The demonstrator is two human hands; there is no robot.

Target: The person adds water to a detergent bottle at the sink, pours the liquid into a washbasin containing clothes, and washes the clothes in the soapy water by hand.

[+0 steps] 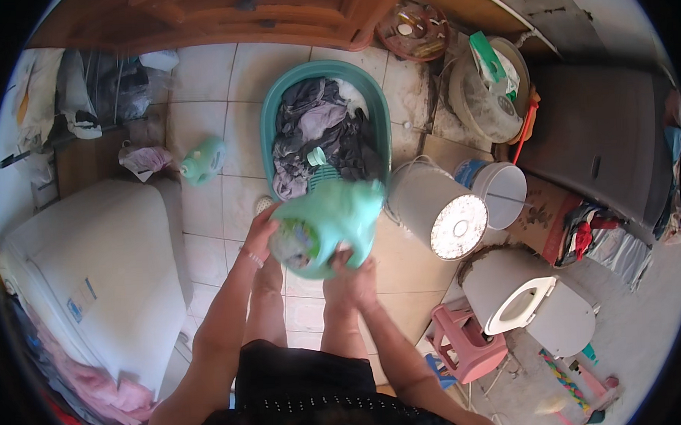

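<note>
Both hands hold a large translucent green plastic jug (pixel 323 213) in front of my legs. My left hand (pixel 263 230) supports it near its bottom on the left. At the lower right, my right hand (pixel 357 274) grips the jug's handle. The jug is tilted, its neck pointing right, and a label shows on its side. Beyond it, a dark green oval tub (pixel 268 113) on the floor holds dark clothes (pixel 319 119) with a greyish-pink cloth among them. White suds or powder lie at the tub's far right. A light green cap (pixel 316 156) rests near a green ridged washboard (pixel 324 174).
Another green jug (pixel 203 160) is on the tiles at left, near a white appliance (pixel 101 268). A large bucket (pixel 431 205) lies tipped beside the tub, with a smaller white bucket (pixel 505 197) past it. A pink stool (pixel 469 346) and a toilet (pixel 527 301) are at right.
</note>
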